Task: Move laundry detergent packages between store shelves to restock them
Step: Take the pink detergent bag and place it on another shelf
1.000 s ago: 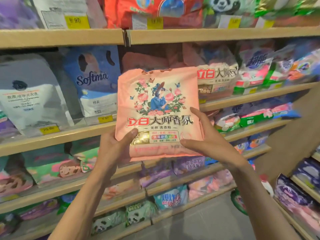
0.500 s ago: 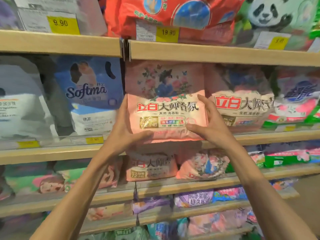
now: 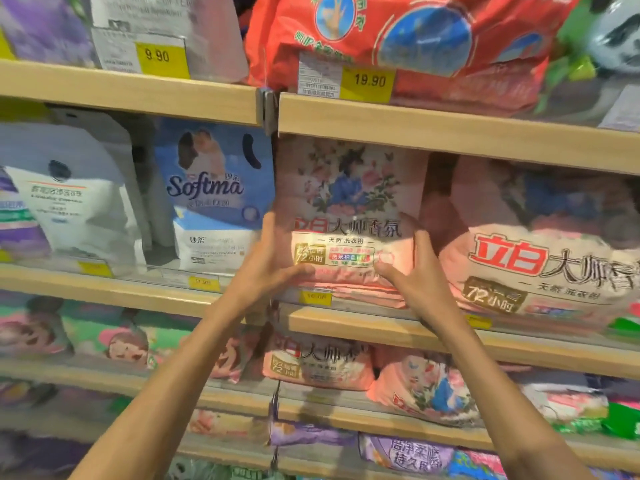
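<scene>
A pink detergent bag (image 3: 349,216) with a flower picture stands upright on the second wooden shelf (image 3: 381,327), just under the shelf above. My left hand (image 3: 268,268) grips its lower left edge, thumb across the front. My right hand (image 3: 414,275) holds its lower right edge, thumb on the front, fingers along the side. A second pink bag of the same kind (image 3: 540,251) sits right beside it on the right.
A blue Softma pouch (image 3: 214,199) and a white pouch (image 3: 69,202) stand to the left on the same shelf. A red pack (image 3: 408,39) lies on the shelf above. More pink bags (image 3: 318,365) fill the shelf below.
The pink bag went from in front of the shelves up and back into the second shelf, and both hands followed it in. The view has closed in on the shelf.
</scene>
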